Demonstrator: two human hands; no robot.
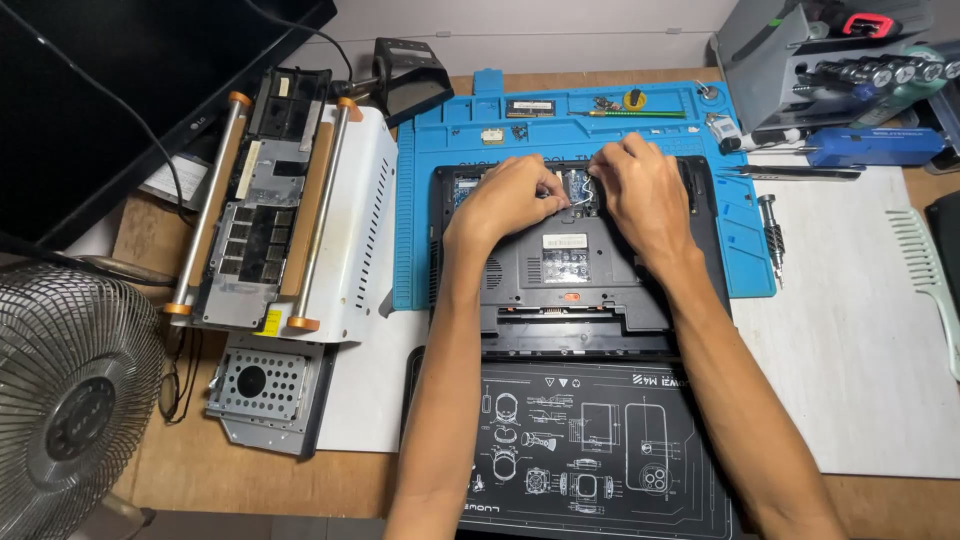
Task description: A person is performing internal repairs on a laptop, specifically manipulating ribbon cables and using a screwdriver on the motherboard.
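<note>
Black plastic laptop base [575,290], underside up, lying on a blue silicone repair mat [560,125] in the middle of the wooden tabletop [270,480]. Both hands meeting over an opened compartment at the 12 o'clock edge of the base. Left hand [510,197] curled, fingertips pinched at thin white wires [583,190] in the opening. Right hand [640,190] likewise curled, fingers bent down onto the same spot, just touching the left; grip itself hard to make out, possibly a small connector between the fingertips. Small white label [565,241] on the base just below the hands, toward 6 o'clock.

At 6 o'clock of the base, a black printed mat with white line drawings [590,450], partly under both forearms. At 9 o'clock, a white perforated metal machine with two long orange-tipped rollers [300,220], a dark laptop panel resting on it. At 7 o'clock, a grey wire fan guard [70,390]. At 10 o'clock, a black flat monitor [110,90]. At 3 o'clock, a silver-tipped screwdriver [772,232] on a white sheet [850,350], with a pale green comb [925,270] farther out. At 1 o'clock, a grey rack of tools [830,50].
</note>
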